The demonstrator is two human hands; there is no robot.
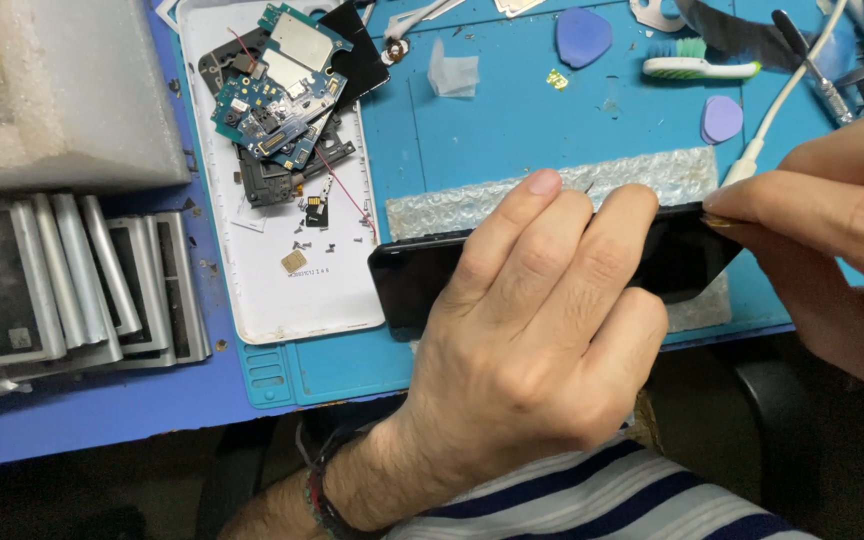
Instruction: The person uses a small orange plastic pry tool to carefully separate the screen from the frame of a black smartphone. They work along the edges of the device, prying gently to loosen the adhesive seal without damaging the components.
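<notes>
My left hand point(532, 330) grips a black phone point(417, 285), held on edge over a sheet of bubble wrap point(452, 208) on the blue work mat point(512, 130). Its fingers wrap over the phone's top edge. My right hand point(842, 230) pinches the phone's right end at the corner, with a small thin tool tip barely showing between fingertips and phone. A white cable point(782, 100) runs past that hand.
A white phone back cover point(272, 290) holds circuit boards point(277, 100), small parts and screws. Several batteries point(72, 290) are stacked at left beside a foam block point(62, 90). Purple picks point(582, 38), a toothbrush point(697, 66) and tweezers lie at the back.
</notes>
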